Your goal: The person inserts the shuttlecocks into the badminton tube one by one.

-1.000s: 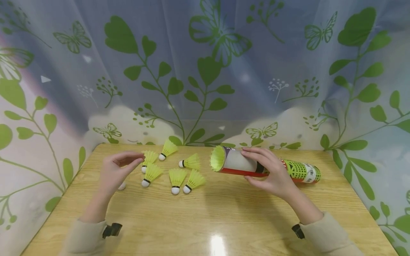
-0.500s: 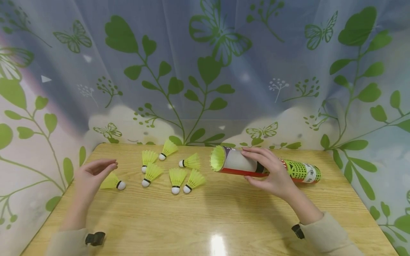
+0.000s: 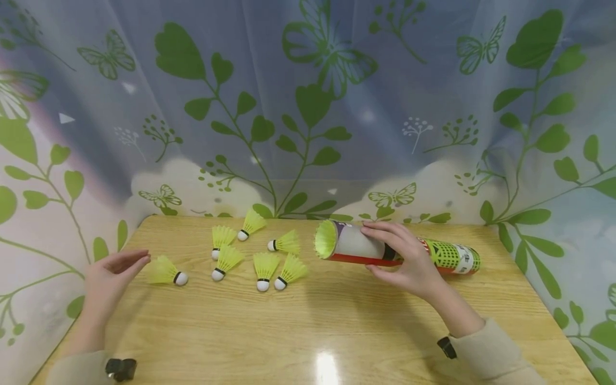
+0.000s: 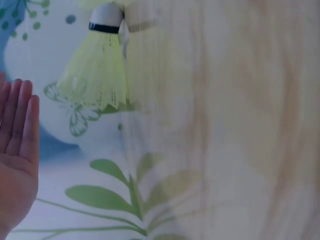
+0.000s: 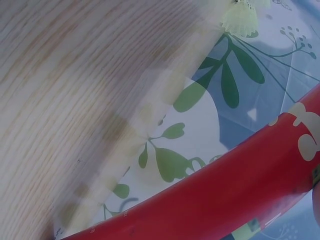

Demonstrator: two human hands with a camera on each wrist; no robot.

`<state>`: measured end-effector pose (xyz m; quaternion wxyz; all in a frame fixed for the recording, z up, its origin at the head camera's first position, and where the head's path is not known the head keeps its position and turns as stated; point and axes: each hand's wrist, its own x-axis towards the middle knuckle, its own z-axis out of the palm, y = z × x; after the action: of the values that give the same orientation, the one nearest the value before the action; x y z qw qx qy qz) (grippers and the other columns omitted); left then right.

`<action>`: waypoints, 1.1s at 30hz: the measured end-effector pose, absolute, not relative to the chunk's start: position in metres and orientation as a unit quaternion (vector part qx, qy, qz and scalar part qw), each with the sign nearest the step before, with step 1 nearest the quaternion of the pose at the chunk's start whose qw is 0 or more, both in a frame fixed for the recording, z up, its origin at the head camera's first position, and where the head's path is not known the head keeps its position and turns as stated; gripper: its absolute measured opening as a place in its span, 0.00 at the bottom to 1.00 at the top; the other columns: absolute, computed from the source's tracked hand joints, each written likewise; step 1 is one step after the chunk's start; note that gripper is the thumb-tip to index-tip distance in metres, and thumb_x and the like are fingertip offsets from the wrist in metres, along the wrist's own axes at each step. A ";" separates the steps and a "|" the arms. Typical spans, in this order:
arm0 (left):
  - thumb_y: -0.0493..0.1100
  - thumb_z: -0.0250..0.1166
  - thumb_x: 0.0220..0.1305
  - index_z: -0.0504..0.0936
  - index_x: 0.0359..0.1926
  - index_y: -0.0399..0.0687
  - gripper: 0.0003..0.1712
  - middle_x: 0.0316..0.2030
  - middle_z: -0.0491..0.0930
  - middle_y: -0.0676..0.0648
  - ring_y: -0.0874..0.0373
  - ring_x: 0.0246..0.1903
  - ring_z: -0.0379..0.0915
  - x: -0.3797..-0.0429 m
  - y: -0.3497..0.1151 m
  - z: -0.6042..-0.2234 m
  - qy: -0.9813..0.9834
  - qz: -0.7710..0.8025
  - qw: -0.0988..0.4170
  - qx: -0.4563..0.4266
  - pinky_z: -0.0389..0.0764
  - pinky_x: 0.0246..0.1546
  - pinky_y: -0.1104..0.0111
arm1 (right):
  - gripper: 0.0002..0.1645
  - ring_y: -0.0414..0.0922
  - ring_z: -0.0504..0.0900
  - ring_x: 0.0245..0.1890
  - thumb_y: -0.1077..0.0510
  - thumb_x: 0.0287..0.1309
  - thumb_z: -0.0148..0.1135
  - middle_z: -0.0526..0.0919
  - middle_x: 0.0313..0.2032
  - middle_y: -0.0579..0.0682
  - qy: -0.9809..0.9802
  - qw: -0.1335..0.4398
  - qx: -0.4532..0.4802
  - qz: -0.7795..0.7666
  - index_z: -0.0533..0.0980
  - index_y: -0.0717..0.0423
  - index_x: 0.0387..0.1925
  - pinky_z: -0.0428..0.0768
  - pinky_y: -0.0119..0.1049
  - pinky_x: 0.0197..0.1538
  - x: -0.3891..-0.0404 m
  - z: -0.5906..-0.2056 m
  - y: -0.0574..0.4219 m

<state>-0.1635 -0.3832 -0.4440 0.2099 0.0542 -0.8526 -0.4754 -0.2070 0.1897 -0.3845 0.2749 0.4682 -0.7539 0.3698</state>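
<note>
My right hand (image 3: 409,262) grips a printed shuttlecock tube (image 3: 356,243) round its middle, thumb below and fingers over the top. The tube lies tilted, its mouth to the left, with the yellow skirt of a shuttlecock (image 3: 326,239) filling that end. In the right wrist view the tube's red side (image 5: 210,200) runs along the bottom. At the far left my left hand (image 3: 108,286) hovers with fingers extended and nothing in it. Its fingertips are right at the skirt of a yellow shuttlecock (image 3: 166,271); the left wrist view shows the straight fingers (image 4: 17,120) beside a shuttlecock (image 4: 100,65).
Several more yellow shuttlecocks with white corks, such as a front one (image 3: 263,270) and a back one (image 3: 251,224), lie scattered left of the tube. A wooden table (image 3: 269,337) carries them all. A leaf-patterned curtain (image 3: 375,133) stands close behind and along the sides.
My left hand has drawn left and toward me, away from the shuttlecock group, uncovering the leftmost shuttlecock. My right hand and the tube have stayed in place.
</note>
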 end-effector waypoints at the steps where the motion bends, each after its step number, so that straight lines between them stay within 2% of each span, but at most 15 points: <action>1: 0.44 0.69 0.58 0.81 0.48 0.36 0.20 0.35 0.82 0.72 0.80 0.36 0.77 -0.163 -0.387 -0.446 -0.857 -0.468 0.208 0.055 0.75 0.35 0.88 | 0.40 0.53 0.71 0.58 0.65 0.35 0.74 0.74 0.56 0.62 -0.752 0.274 0.470 0.372 0.73 0.64 0.56 0.67 0.28 0.63 -0.207 -0.385 0.190; 6: 0.45 0.68 0.58 0.80 0.50 0.36 0.22 0.36 0.81 0.73 0.83 0.36 0.75 -0.161 -0.401 -0.448 -0.871 -0.453 0.184 0.045 0.74 0.36 0.89 | 0.41 0.53 0.71 0.58 0.66 0.32 0.75 0.74 0.57 0.62 -0.753 0.273 0.470 0.372 0.73 0.63 0.56 0.67 0.29 0.64 -0.207 -0.386 0.189; 12: 0.46 0.68 0.58 0.79 0.51 0.35 0.24 0.37 0.81 0.73 0.82 0.34 0.77 -0.160 -0.411 -0.452 -0.892 -0.429 0.142 0.022 0.74 0.36 0.90 | 0.39 0.51 0.71 0.58 0.63 0.37 0.74 0.74 0.57 0.60 -0.762 0.272 0.459 0.366 0.73 0.61 0.57 0.67 0.27 0.62 -0.206 -0.386 0.190; 22: 0.55 0.68 0.57 0.80 0.52 0.45 0.26 0.44 0.84 0.55 0.84 0.34 0.73 -0.163 -0.417 -0.452 -0.937 -0.337 0.093 0.006 0.69 0.36 0.89 | 0.38 0.54 0.72 0.57 0.62 0.39 0.74 0.74 0.57 0.61 -0.756 0.276 0.467 0.366 0.74 0.62 0.57 0.67 0.28 0.63 -0.208 -0.386 0.190; 28: 0.55 0.68 0.57 0.81 0.50 0.46 0.24 0.46 0.83 0.42 0.85 0.33 0.70 -0.167 -0.420 -0.455 -0.948 -0.309 0.075 -0.008 0.71 0.35 0.86 | 0.38 0.55 0.72 0.57 0.61 0.39 0.74 0.75 0.56 0.62 -0.756 0.275 0.467 0.366 0.74 0.63 0.56 0.67 0.29 0.64 -0.208 -0.386 0.190; 33: 0.56 0.68 0.57 0.82 0.49 0.44 0.25 0.46 0.82 0.39 0.86 0.33 0.69 -0.171 -0.421 -0.458 -0.954 -0.294 0.059 -0.015 0.73 0.35 0.83 | 0.38 0.55 0.72 0.57 0.62 0.38 0.74 0.75 0.56 0.63 -0.759 0.273 0.463 0.368 0.74 0.63 0.56 0.66 0.28 0.64 -0.207 -0.385 0.190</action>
<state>-0.1708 -0.4207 -0.4583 0.0589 -0.0153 -0.9539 -0.2939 -0.2074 0.1898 -0.3851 0.2728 0.4630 -0.7590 0.3676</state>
